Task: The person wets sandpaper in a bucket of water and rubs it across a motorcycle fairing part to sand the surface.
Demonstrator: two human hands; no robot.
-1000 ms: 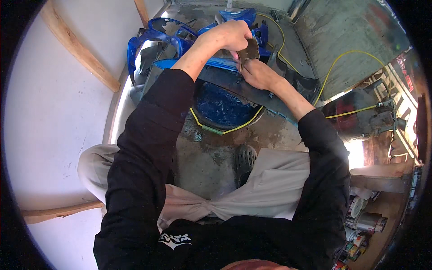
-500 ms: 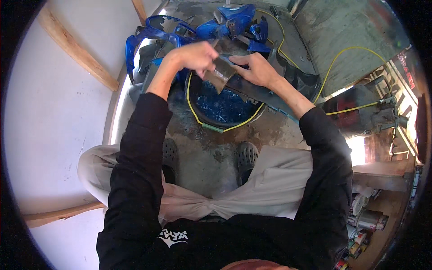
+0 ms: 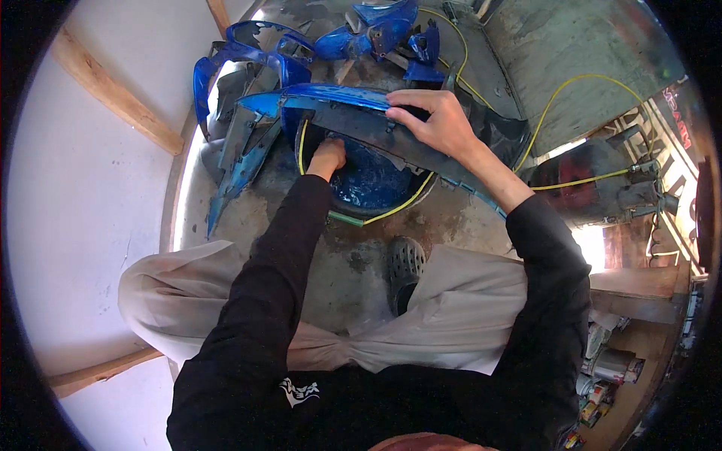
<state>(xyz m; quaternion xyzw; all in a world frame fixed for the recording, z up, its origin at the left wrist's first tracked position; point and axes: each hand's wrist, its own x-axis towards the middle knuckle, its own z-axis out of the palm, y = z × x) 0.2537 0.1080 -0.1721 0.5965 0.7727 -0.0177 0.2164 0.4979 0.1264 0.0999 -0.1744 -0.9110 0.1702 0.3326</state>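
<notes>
A long blue and grey plastic body panel (image 3: 353,120) lies across a dark round basin (image 3: 361,180) holding blue water. My right hand (image 3: 436,120) rests on top of the panel and grips its upper edge. My left hand (image 3: 327,158) reaches down into the basin under the panel, with its fingers hidden; I cannot tell what it holds. I am squatting, and a dark perforated shoe (image 3: 406,267) shows between my knees.
More blue panels (image 3: 248,83) are piled at the back left and top (image 3: 383,26). A yellow hose (image 3: 571,83) loops over the concrete floor to a dark machine (image 3: 602,184) at the right. A white wall with wooden battens (image 3: 113,98) stands at the left.
My left hand dropped from the top of the panel down into the basin. My right hand shifted onto the panel's upper edge. The camera moved closer.
</notes>
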